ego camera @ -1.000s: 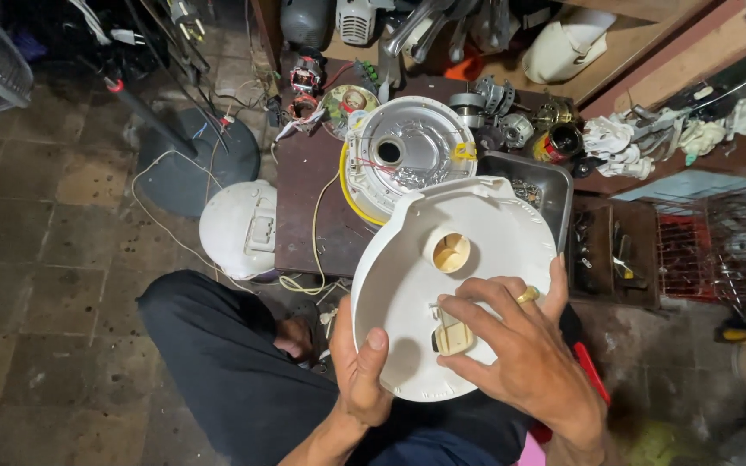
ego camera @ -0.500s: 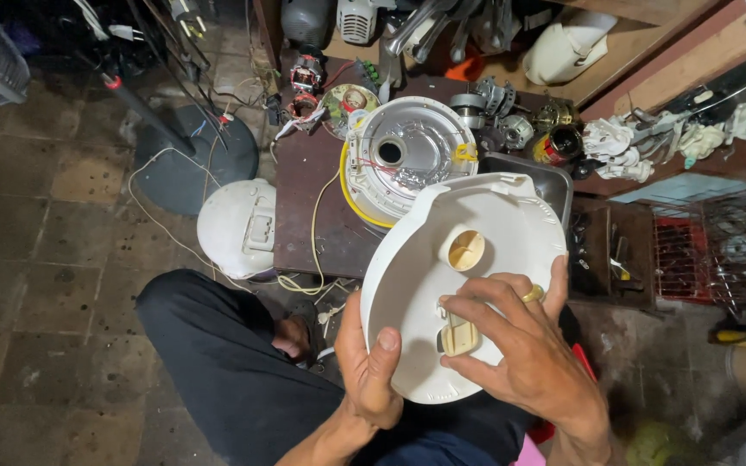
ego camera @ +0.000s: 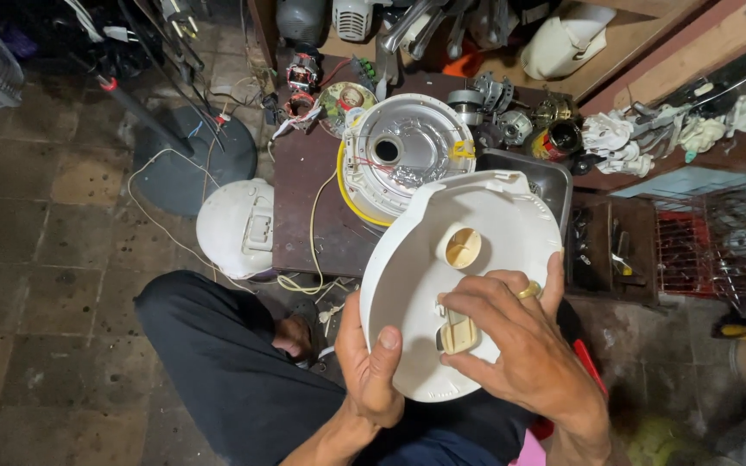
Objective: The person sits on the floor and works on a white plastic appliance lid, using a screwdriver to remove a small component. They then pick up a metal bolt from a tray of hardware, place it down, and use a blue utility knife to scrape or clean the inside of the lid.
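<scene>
White plastic fills the space between the hands: a round, dished appliance cover point(ego camera: 464, 285), held up over the person's lap with its inner face toward the camera. The left hand point(ego camera: 371, 362) is clamped on the cover's lower-left rim, thumb lying across the inner face and fingers hidden behind. The right hand point(ego camera: 520, 332) lies spread over the lower right part, a ring on one finger, its fingertips closed around a small cream-coloured latch piece point(ego camera: 458, 328) set into the cover — whether that piece is seated or loose cannot be told. Just above the right hand's fingers a round cream cap point(ego camera: 463, 248) sits in the cover's middle.

As a judgement, the appliance is already taken apart: beyond the cover's far edge its body point(ego camera: 399, 155) lies on the dark bench point(ego camera: 304, 207) with the metal underside and wiring bared, a yellow band round its rim. Nothing shows the cover refitted, so the work on it looks midway.

To the left of the left hand, on the tiled floor, rests a second white lid point(ego camera: 235, 229) with a pale cord point(ego camera: 157, 216) looping past it. Farther out — past the bench — shelves hold motor parts and tools point(ego camera: 511, 121).
</scene>
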